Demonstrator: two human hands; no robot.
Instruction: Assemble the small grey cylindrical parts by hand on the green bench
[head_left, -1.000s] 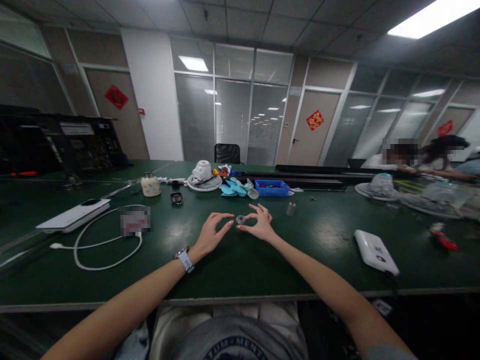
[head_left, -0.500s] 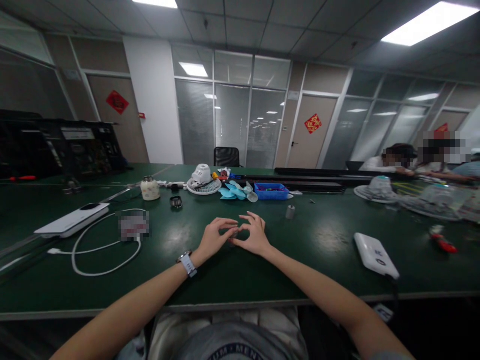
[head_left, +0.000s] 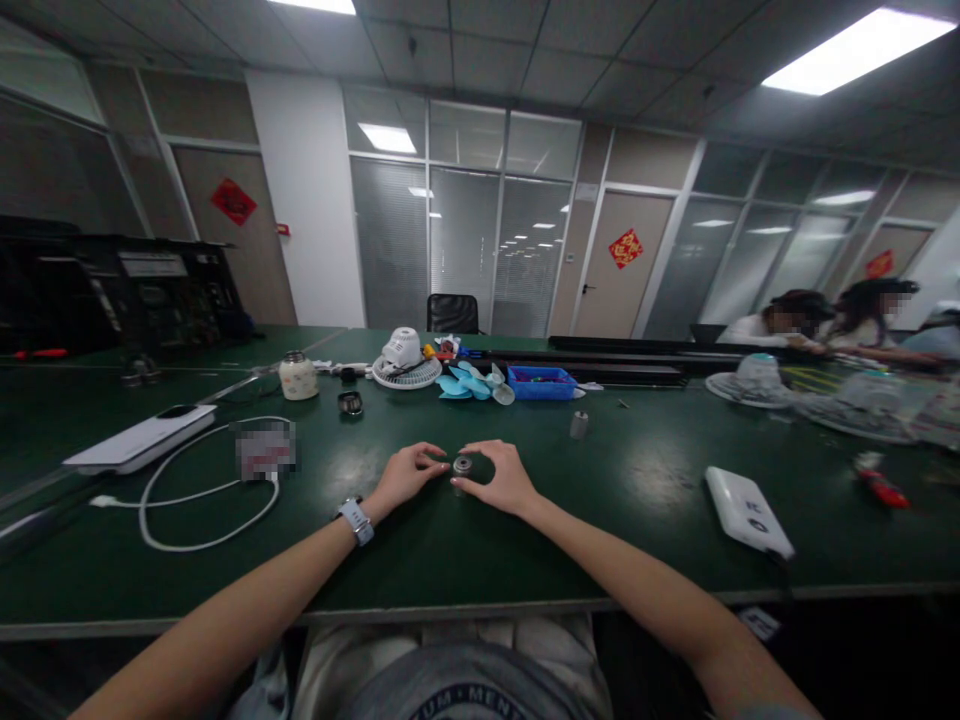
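A small round metal cylinder (head_left: 462,467) with a ring-shaped top stands upright on the green table in front of me. My right hand (head_left: 501,474) grips it, thumb at the near side and fingers curved round the far side. Just left of it, my left hand (head_left: 408,476) is apart from the cylinder, its thumb and fingers bent and slightly separated with nothing between them. A second, similar metal cylinder (head_left: 579,425) stands farther off to the right.
Behind the hands are light-blue fan blades (head_left: 471,382), a blue tray (head_left: 543,383) of small parts and a white fan housing (head_left: 405,352). A white cable (head_left: 146,500) loops at left. A white power bank (head_left: 748,510) lies at right. Other people (head_left: 795,318) sit far right.
My left hand has drawn back to the left, away from my right hand. The metal cylinder between them has come into plain view, while my right hand has shifted slightly lower.
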